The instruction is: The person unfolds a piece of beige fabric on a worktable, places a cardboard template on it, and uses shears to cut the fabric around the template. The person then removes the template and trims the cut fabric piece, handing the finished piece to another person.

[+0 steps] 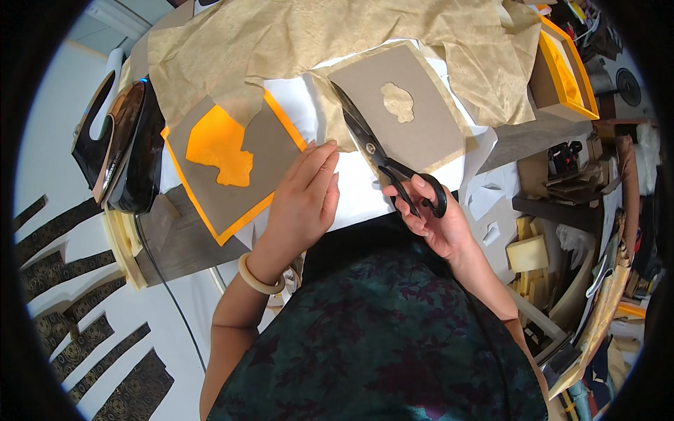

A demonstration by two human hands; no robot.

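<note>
My right hand (439,217) holds large black scissors (372,149), fingers through the handle loops. The blades point up and away along the left edge of a grey-brown board (365,77) edged with gold cloth. A small gold shape (398,103) shows in that board. My left hand (307,189) lies with fingers stretched out over the right corner of an orange-edged board (265,168), fingertips near the gold cloth border. That board has an orange shape (223,144) in its middle. Whether the fingertips pinch the cloth cannot be made out.
Crumpled gold cloth (295,42) spreads over the far table, above white paper (351,203). A dark iron (126,144) stands at the left, with a cord (168,284) hanging down. An orange-rimmed box (565,70) sits at the far right. Scraps and rolls fill the right side.
</note>
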